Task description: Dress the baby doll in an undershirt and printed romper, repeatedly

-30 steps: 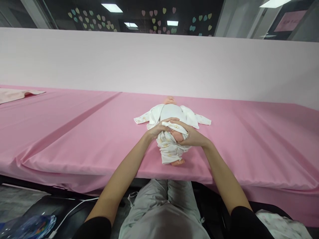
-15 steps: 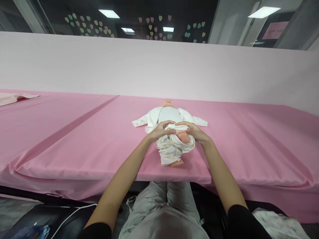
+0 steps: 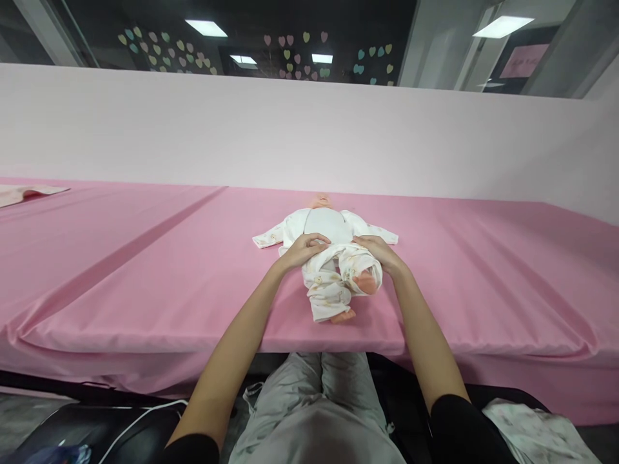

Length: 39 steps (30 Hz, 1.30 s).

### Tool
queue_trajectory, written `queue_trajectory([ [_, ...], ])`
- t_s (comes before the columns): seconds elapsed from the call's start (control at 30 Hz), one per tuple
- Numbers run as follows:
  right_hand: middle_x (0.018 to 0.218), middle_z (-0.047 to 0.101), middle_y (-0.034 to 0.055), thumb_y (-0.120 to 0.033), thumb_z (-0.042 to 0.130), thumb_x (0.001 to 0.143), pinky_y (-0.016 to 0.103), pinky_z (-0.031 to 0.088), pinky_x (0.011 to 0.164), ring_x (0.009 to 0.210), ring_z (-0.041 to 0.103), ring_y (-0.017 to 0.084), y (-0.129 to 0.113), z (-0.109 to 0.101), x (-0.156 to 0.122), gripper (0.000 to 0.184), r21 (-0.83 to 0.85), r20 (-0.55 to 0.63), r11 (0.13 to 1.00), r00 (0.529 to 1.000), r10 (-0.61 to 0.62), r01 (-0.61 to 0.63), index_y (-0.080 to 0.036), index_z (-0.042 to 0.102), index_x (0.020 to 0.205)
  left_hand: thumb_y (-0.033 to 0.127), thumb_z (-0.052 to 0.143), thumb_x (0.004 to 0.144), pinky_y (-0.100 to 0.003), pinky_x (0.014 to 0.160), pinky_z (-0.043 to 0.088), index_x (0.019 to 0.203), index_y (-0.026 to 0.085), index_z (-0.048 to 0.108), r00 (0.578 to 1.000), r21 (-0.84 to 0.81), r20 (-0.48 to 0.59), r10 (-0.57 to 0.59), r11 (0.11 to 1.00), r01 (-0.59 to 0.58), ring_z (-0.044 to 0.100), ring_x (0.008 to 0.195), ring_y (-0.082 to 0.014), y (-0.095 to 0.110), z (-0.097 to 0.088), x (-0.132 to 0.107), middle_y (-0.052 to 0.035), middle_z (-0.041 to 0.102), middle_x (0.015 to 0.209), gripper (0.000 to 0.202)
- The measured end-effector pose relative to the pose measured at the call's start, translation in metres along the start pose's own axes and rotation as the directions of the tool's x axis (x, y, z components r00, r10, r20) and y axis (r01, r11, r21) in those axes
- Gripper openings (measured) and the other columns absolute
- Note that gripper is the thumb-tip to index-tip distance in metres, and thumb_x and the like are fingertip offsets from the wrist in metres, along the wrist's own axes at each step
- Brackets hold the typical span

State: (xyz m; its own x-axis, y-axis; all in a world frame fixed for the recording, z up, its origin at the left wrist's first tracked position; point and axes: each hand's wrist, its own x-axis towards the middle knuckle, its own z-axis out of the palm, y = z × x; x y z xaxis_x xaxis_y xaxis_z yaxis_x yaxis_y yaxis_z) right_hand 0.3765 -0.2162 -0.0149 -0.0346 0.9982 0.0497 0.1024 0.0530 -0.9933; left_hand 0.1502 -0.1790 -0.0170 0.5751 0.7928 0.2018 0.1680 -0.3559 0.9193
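A baby doll (image 3: 331, 225) lies on its back with its head toward the wall and its feet toward me. It wears a white jacket (image 3: 293, 227), sleeves spread out to both sides. White printed baby trousers (image 3: 329, 293) are on its legs, bunched up, and a bare foot pokes out of each leg opening. My left hand (image 3: 305, 250) is closed on the trousers' top edge at the doll's left-hand side in view. On the opposite side, my right hand (image 3: 380, 251) grips the same edge, its fingertips partly hidden by cloth.
Pink sheeting (image 3: 159, 277) covers the padded table, whose front edge is just before my lap. A pale folded cloth (image 3: 24, 193) lies far left. Behind stands a white wall (image 3: 290, 135). Black chairs flank me; a patterned cloth (image 3: 539, 432) rests on the right one.
My hands have moved apart from around the raised foot to the two sides of the trousers' top. The right-hand foot now sits lower, with the trouser leg drawn around it.
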Motion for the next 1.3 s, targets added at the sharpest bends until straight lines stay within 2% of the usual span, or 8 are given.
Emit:
queue_trajectory([
  [0.17,0.052,0.041,-0.0055,-0.042,0.065,0.064,0.023,0.028,0.053,0.055,0.038,0.01,0.02,-0.01,0.014,0.032,-0.218,-0.096,0.976,0.994,-0.042,0.02,-0.016,0.049,0.053,0.036,0.06,0.073,-0.019,0.043,0.017,0.09,0.013,0.064,0.995,0.027,-0.1,-0.021,0.999,0.023,0.027,0.042,-0.0047,-0.004,0.002,0.003,0.0071,0.036,0.047,0.028],
  [0.33,0.058,0.051,-0.0032,-0.03,0.056,0.059,0.024,0.032,0.057,0.059,0.044,0.011,0.03,-0.01,0.024,0.015,-0.187,-0.128,0.981,0.989,-0.074,0.049,-0.015,0.058,0.059,0.027,0.069,0.062,-0.02,0.057,0.038,0.099,0.015,0.06,0.948,-0.242,-0.313,-0.059,0.97,-0.019,0.053,0.062,-0.0091,-0.013,0.001,0.009,0.0007,0.059,0.072,0.039],
  [0.53,0.061,0.055,-0.0019,-0.037,0.066,0.055,0.025,0.035,0.058,0.058,0.047,0.013,0.037,-0.012,0.035,0.024,0.009,-0.15,0.999,0.988,-0.04,0.042,-0.016,0.06,0.066,0.015,0.071,0.054,-0.023,0.068,0.045,0.105,0.018,0.057,0.906,-0.453,-0.402,-0.134,0.889,-0.07,0.056,0.072,-0.0091,-0.026,-0.003,0.016,-0.003,0.061,0.095,0.053],
  [0.6,0.059,0.053,-0.0017,-0.047,0.064,0.062,0.026,0.035,0.057,0.056,0.046,0.012,0.039,-0.011,0.037,0.031,-0.003,-0.184,0.997,0.98,-0.075,0.076,-0.017,0.056,0.063,0.016,0.071,0.054,-0.026,0.075,0.045,0.102,0.017,0.059,0.922,-0.365,-0.383,-0.056,0.926,-0.096,0.057,0.077,-0.0107,-0.027,-0.004,0.016,-0.0045,0.061,0.094,0.049],
  [0.7,0.049,0.045,-0.0039,-0.052,0.059,0.068,0.026,0.031,0.053,0.049,0.04,0.011,0.04,-0.006,0.034,0.035,-0.265,-0.204,0.956,0.961,-0.184,0.127,-0.018,0.055,0.063,0.02,0.071,0.058,-0.029,0.078,0.045,0.095,0.015,0.062,0.954,-0.118,-0.291,0.065,0.988,-0.103,0.056,0.08,-0.0131,-0.023,-0.005,0.013,-0.0071,0.063,0.096,0.039],
  [0.9,0.073,0.065,0.0009,-0.03,0.063,0.068,0.029,0.039,0.067,0.07,0.056,0.017,0.029,0.002,0.019,0.012,-0.573,0.0,0.76,0.927,-0.374,0.307,-0.019,0.064,0.074,0.029,0.067,0.064,-0.028,0.073,0.043,0.094,0.018,0.067,0.995,0.299,-0.053,0.086,0.952,-0.067,0.056,0.085,-0.0179,-0.014,-0.006,0.005,-0.0054,0.066,0.1,0.032],
  [1.07,0.083,0.065,0.0027,-0.024,0.061,0.067,0.032,0.04,0.077,0.08,0.057,0.019,0.026,0.003,0.018,0.013,-0.49,0.072,0.787,0.917,-0.392,0.374,-0.018,0.064,0.078,0.035,0.065,0.068,-0.03,0.08,0.043,0.098,0.018,0.067,0.977,0.457,-0.043,0.209,0.874,-0.167,0.057,0.086,-0.019,-0.02,0.009,0.007,-0.0051,0.064,0.093,0.034],
  [1.3,0.071,0.051,-0.0016,-0.028,0.067,0.061,0.026,0.039,0.066,0.07,0.048,0.014,0.018,0.002,0.011,0.02,-0.24,0.148,0.899,0.929,-0.338,0.365,-0.018,0.052,0.068,0.04,0.036,0.089,-0.035,0.082,0.039,0.068,0.018,0.064,0.965,0.608,-0.19,0.18,0.793,-0.028,0.052,0.081,-0.0195,-0.025,0.029,0.013,-0.005,0.058,0.074,0.041],
])
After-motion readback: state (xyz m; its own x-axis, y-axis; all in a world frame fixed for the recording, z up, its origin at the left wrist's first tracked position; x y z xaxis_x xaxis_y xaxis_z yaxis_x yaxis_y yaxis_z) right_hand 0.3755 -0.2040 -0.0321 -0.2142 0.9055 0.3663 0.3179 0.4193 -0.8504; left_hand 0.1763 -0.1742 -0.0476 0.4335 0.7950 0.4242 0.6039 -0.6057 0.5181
